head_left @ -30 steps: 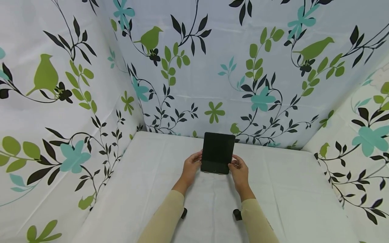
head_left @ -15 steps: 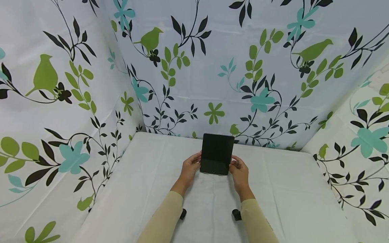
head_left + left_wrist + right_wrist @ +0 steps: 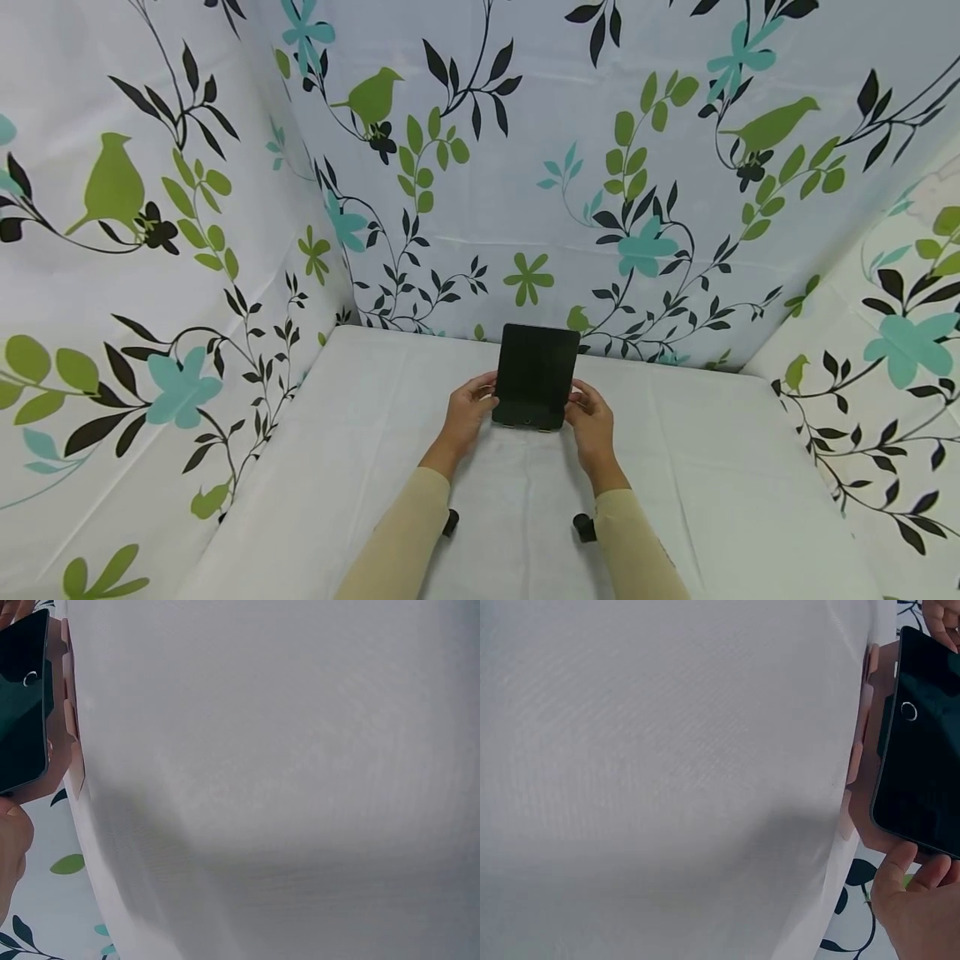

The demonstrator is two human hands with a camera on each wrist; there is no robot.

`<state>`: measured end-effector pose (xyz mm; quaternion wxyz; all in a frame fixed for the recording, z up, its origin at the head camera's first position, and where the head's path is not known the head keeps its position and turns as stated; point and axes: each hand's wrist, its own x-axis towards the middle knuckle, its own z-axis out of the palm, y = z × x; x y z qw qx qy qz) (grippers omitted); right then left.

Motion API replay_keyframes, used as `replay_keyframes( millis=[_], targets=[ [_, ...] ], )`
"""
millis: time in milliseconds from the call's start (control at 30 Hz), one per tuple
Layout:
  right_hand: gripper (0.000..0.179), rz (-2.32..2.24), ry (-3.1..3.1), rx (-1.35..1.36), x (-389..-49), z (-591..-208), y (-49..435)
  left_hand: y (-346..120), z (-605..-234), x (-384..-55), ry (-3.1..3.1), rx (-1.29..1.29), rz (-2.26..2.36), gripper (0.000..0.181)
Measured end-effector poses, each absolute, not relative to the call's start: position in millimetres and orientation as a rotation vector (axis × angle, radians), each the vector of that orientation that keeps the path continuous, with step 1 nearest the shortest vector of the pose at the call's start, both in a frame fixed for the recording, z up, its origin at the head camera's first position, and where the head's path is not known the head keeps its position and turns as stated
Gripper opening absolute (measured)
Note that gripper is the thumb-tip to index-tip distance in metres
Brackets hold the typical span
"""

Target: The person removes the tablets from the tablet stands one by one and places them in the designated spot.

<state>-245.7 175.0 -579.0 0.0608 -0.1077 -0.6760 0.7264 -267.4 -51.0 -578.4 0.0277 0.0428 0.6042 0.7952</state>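
Printed curtain [image 3: 480, 225] fills the upper half of the head view; white-covered table [image 3: 712, 467] below. Tablet [image 3: 536, 371] at centre, just below the curtain's foot, tilted back with its dark face and button [image 3: 909, 711] end toward the person. Pinkish stand [image 3: 867, 780] shows behind and under its lower end in both wrist views; likely there to prop the tilt. Whether the stand bears the full weight: cannot tell. Left hand [image 3: 467, 408] grips the tablet's left edge, right hand [image 3: 591, 413] the right edge, thumbs and fingers curled in at about the same height. Paired hold seems meant to keep it level and leave the face uncovered. Whether fingertips also catch the stand is hidden. Sleeves [image 3: 401, 533] come up from bottom centre, one either side, apparently so neither arm crosses the tablet. Dark knob [image 3: 585, 528] juts from under the right sleeve, use unclear.
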Motion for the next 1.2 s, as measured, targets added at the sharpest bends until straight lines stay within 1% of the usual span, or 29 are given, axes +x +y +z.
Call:
replay_keyframes(
  millis=[100,433,600,767,1000,1200],
  targets=[
    [0.051,2.179,-2.043,-0.319,-245.3,-575.3,173.9,-51.4,-577.5,-267.7,1.875,0.129,2.469,0.048],
    [0.055,2.115,-2.035,-0.332,-245.5,-570.8,169.5,-53.6,-581.9,-267.2,1.861,0.127,2.483,0.055],
    [0.056,2.144,-2.023,-0.289,-243.6,-565.9,164.8,-57.3,-579.0,-267.6,1.912,0.137,2.511,0.054],
    [0.056,2.182,-2.018,-0.258,-241.9,-560.5,160.5,-60.7,-576.9,-269.3,1.848,0.096,2.591,0.052],
    [0.055,2.235,-1.994,-0.266,-240.1,-553.9,153.9,-66.8,-573.7,-267.9,1.826,0.066,2.628,0.051],
    [0.054,2.246,-1.972,-0.229,-242.2,-552.3,144.6,-76.6,-570.5,-268.1,1.769,0.089,2.668,0.05]
  ],
)
